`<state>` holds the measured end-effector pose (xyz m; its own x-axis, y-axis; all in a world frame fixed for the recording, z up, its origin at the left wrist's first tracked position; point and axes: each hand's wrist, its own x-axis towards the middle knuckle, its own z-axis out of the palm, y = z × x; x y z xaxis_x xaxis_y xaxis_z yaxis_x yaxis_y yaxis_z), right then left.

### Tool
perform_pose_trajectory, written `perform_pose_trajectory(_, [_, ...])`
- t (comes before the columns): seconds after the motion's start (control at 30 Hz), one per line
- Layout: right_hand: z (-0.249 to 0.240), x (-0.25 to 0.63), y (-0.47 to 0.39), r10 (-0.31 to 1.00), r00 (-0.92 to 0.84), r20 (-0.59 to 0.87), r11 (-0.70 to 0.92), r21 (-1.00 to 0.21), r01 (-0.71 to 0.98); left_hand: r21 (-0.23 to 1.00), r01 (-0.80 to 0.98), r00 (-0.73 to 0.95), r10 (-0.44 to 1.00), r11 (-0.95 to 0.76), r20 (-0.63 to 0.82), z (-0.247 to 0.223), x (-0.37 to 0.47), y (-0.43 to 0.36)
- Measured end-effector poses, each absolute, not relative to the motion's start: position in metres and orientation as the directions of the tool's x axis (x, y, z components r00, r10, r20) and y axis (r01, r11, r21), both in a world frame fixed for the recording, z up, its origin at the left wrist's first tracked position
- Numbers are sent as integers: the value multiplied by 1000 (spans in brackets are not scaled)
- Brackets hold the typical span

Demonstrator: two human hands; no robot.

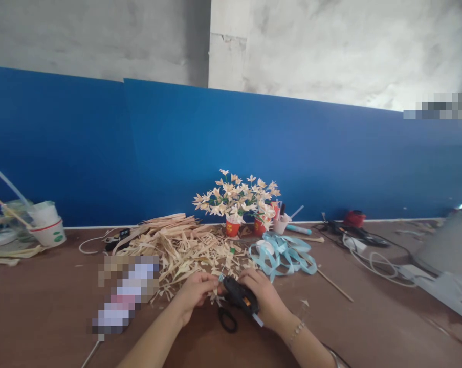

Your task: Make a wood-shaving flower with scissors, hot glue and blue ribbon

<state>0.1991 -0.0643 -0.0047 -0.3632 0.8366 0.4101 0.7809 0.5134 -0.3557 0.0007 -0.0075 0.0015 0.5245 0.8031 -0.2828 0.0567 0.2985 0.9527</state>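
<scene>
In my right hand [260,294] is a black glue gun [240,295], its nose turned left toward my other hand and a pale glue stick poking out of its back end. The fingers of my left hand [197,292] are pinched together at the nozzle, on something small that I cannot make out. Just below, scissors [228,320] with a black handle lie on the table, partly hidden. Beyond both hands spreads a heap of dry, straw-coloured husk strips [184,250]. A loose tangle of light blue ribbon [282,255] lies behind my right hand.
Pale handmade flowers [236,197] stand in red paper cups [233,226] against the blue partition [169,153]. A white cup [50,234] is far left. A thin stick [335,285], cables [372,266] and a white power strip [443,291] lie right. A blurred-out object [127,296] lies left.
</scene>
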Motion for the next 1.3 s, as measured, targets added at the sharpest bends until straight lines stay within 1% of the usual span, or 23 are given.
perform_pose_trajectory(0.13, [-3,198,-66,842,-379,383,507,-324,798,955,73,521,805,288,-283,3,1,-9])
perform_pose_trajectory(0.27, [-3,199,-65,852,-352,388,480,-310,820,960,78,538,799,268,-267,1,1,-8])
perform_pose_trajectory(0.47, [-5,201,-65,840,-347,416,492,-316,811,959,85,515,812,269,-273,0,1,-7])
perform_pose_trajectory(0.7, [-3,201,-68,848,-343,404,484,-325,813,961,54,487,833,272,-263,-4,0,-5])
perform_pose_trajectory(0.77, [-2,199,-71,841,-364,401,503,-329,800,972,64,473,850,228,-231,-5,2,-5])
perform_pose_trajectory(0.87, [-1,195,-73,823,-387,416,538,-352,766,992,87,456,881,96,-126,-7,5,-7])
perform_pose_trajectory(0.97, [4,198,-72,824,-319,469,513,-378,771,985,169,482,874,-24,-62,-11,6,-8])
perform_pose_trajectory(1.03, [10,209,-71,847,-193,495,405,-367,837,973,217,511,859,-77,-46,-13,5,-7])
perform_pose_trajectory(1.07, [12,218,-71,863,-102,495,308,-355,883,968,232,509,860,-96,-37,-14,5,-6])
perform_pose_trajectory(1.13, [17,241,-75,880,124,459,36,-324,945,965,240,512,859,-106,-33,-15,3,-3])
perform_pose_trajectory(1.17, [18,255,-78,875,244,419,-116,-307,945,966,237,505,863,-102,-32,-15,2,-2])
perform_pose_trajectory(1.23, [18,285,-87,837,458,301,-387,-266,883,969,223,501,865,-103,-23,-15,1,0])
perform_pose_trajectory(1.3, [13,313,-96,777,611,154,-576,-221,787,972,213,494,869,-98,-20,-15,1,0])
